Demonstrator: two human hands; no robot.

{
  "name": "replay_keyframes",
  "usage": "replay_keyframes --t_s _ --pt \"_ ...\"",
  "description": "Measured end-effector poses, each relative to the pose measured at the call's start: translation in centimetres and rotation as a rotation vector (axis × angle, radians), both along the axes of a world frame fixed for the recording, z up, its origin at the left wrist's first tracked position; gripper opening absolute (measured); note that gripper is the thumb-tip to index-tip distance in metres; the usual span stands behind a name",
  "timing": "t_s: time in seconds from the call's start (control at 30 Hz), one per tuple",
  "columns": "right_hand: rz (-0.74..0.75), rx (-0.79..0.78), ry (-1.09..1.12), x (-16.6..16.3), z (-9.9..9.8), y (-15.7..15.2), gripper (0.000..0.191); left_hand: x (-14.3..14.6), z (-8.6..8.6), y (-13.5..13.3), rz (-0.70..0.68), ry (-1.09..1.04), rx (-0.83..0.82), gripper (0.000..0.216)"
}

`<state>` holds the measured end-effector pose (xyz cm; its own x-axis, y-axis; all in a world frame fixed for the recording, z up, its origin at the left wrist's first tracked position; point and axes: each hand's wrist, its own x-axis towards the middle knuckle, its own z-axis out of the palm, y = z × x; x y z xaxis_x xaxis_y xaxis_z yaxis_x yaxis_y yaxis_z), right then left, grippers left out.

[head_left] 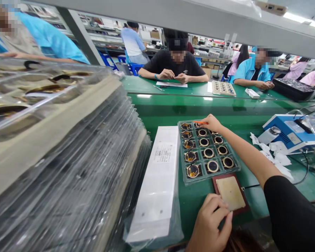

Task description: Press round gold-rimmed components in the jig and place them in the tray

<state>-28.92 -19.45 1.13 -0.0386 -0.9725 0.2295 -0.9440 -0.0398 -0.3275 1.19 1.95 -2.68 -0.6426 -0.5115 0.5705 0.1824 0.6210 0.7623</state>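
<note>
Orange tweezers [200, 122] in right grip [211, 123]

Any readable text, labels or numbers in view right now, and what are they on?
None can be read.
White label on the long white bagged stack: printed lines, too blurred.
Blue benchtop machine: pale panel label, too small.
White paper sheet before the black-shirted co-worker: nothing legible.

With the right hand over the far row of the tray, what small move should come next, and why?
Probably lower the orange tool tip into the far ring pocket: the right hand holds it just over the tray there, while the left hand steadies the pad.
</note>
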Motion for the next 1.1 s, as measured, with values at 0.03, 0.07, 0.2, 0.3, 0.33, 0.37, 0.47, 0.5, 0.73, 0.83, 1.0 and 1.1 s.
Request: replay_keyframes --t_s 0.03,0.07,0.2,0.3,0.33,0.37,0.47,0.5,0.73,0.83,1.0,1.1 --pt "-0.016 -0.003 -0.022 0.0 0.1 0.1 0.015 0.0 0.0 0.0 -0.001 0.001 0.0 0.011" --pt "-0.034 -0.008 -0.046 0.1 0.1 0.1 0.017 0.0 0.0 0.0 -0.002 0.0 0.003 0.011" --pt "-0.086 -0.058 -0.159 1.5 0.7 1.2 0.021 0.1 0.1 0.2 -0.016 -0.033 0.021 0.011" --pt "-0.078 -0.118 -0.251 3.2 1.6 3.7 0.024 0.1 0.2 0.2 -0.006 -0.051 0.036 0.012" --pt "-0.06 -0.132 -0.279 3.8 2.0 5.0 0.027 0.0 0.2 0.2 -0.002 -0.052 0.039 0.013" --pt "-0.036 -0.14 -0.304 4.4 2.4 6.4 0.031 0.0 0.3 0.2 -0.001 -0.05 0.04 0.014" --pt "0.055 -0.127 -0.354 6.2 3.5 11.0 0.039 -0.1 0.5 0.2 -0.004 -0.037 0.044 0.017" --pt "0.094 -0.111 -0.362 6.9 3.7 12.5 0.041 -0.1 0.5 0.2 -0.001 -0.031 0.05 0.017" --pt "0.328 0.019 -0.306 11.8 4.3 21.2 0.05 -0.4 -0.6 0.3 0.361 0.226 0.273 0.025" --pt "0.43 0.053 -0.289 13.3 4.4 23.0 0.049 -0.4 -1.0 0.5 0.303 0.155 0.281 0.023" --pt "0.535 0.025 -0.286 13.0 3.6 21.3 0.065 0.0 -0.7 1.0 0.18 0.057 0.315 0.022" --pt "0.345 -0.093 -0.138 12.3 2.3 18.6 0.052 0.1 -0.7 1.1 0.203 0.09 0.315 0.022"
